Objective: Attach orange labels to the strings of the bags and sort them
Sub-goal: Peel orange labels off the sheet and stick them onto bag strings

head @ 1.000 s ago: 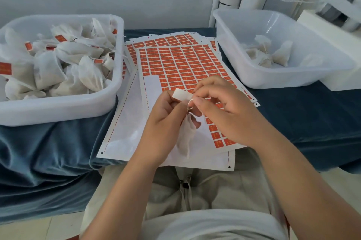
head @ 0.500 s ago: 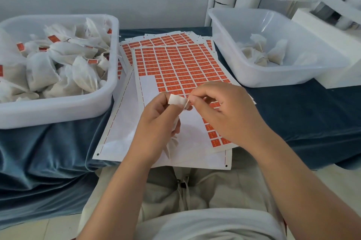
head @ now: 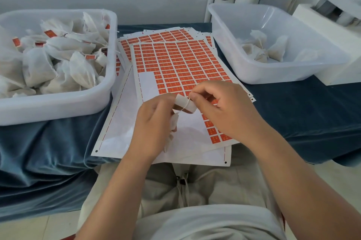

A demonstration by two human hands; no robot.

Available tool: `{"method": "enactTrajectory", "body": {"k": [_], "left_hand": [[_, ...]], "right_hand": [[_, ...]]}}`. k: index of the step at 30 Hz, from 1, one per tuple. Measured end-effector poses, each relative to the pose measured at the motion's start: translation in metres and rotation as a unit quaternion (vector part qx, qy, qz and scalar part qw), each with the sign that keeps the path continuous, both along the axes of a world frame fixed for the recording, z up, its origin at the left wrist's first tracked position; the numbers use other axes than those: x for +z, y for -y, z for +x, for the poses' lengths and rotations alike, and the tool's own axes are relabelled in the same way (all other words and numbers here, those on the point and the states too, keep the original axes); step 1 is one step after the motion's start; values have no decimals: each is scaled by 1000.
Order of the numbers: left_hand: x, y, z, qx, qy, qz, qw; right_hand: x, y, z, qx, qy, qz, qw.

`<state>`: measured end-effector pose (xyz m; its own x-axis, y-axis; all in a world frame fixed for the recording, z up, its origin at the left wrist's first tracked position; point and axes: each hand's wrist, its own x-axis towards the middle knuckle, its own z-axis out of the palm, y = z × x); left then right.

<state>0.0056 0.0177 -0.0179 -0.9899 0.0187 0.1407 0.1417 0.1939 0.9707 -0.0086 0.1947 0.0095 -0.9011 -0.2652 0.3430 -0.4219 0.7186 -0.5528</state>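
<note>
Over the sticker sheets, my left hand pinches a small label, pale back side up with a bit of orange showing. A thin string lies across that label, and my right hand pinches the string at the label's upper right edge. A small white bag hangs below, mostly hidden behind my left hand. The top sheet of orange labels lies in front of me, with blank patches where labels are gone.
A white tub at the left holds several white bags with orange labels. A clear tub at the right holds a few bags without labels. A white machine stands at far right. Blue cloth covers the table.
The label has turned and opened flat between my hands, and the string now lies across it. The bag has shifted further behind my left hand.
</note>
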Motion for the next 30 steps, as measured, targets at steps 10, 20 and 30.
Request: {"method": "enactTrajectory", "body": {"k": [10,20,30], "left_hand": [[3,10,-10,-8,233,242,942],[-4,16,-15,-152,349,403,832],[-5,17,-14,-134,248,223,933]], "right_hand": [[-10,6,-1,16,-20,13,1000],[-14,8,-1,44,-19,-49,998],[-3,-1,-4,63,3,-20,998]]}}
